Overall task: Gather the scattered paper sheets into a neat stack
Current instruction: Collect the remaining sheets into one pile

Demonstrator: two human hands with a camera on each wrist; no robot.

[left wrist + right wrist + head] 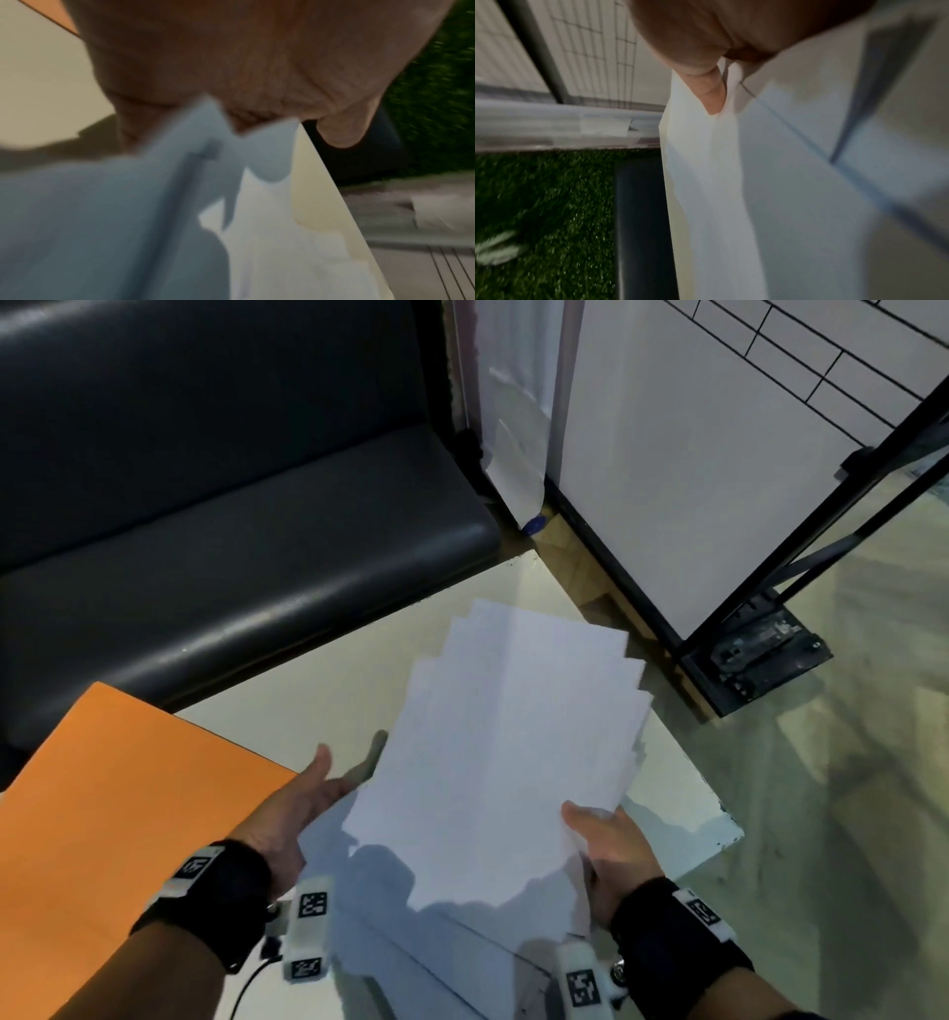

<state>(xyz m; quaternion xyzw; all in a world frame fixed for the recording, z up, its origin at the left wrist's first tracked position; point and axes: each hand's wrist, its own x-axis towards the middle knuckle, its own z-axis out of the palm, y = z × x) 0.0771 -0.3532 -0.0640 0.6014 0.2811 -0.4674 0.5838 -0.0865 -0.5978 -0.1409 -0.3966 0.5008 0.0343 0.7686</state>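
While seen from the head view, gathered already: paper sheets [508, 752] lifted above the cream table [318, 695], far edges fanned and stepped, so not yet squared. Right hand [611, 855] clamped on the near right corner, thumb on top, carrying the weight. Left hand [303, 798] spread at the left edge, fingers straight, thumb up, probably to nudge the edges flush. Beside it, an orange sheet [118, 814] lying on the table. Beyond, a dark padded bench [231, 546], a white panel [678, 469], a black metal frame [801, 546] and a pale floor [847, 814].

From the left wrist, blurred: palm [231, 60] against paper corners [200, 130], nothing pinched; cream tabletop [316, 182] below.

From the right wrist: a finger [708, 87] pressed on the sheets [795, 182]; green turf [539, 213] and a tiled wall [582, 50] behind.
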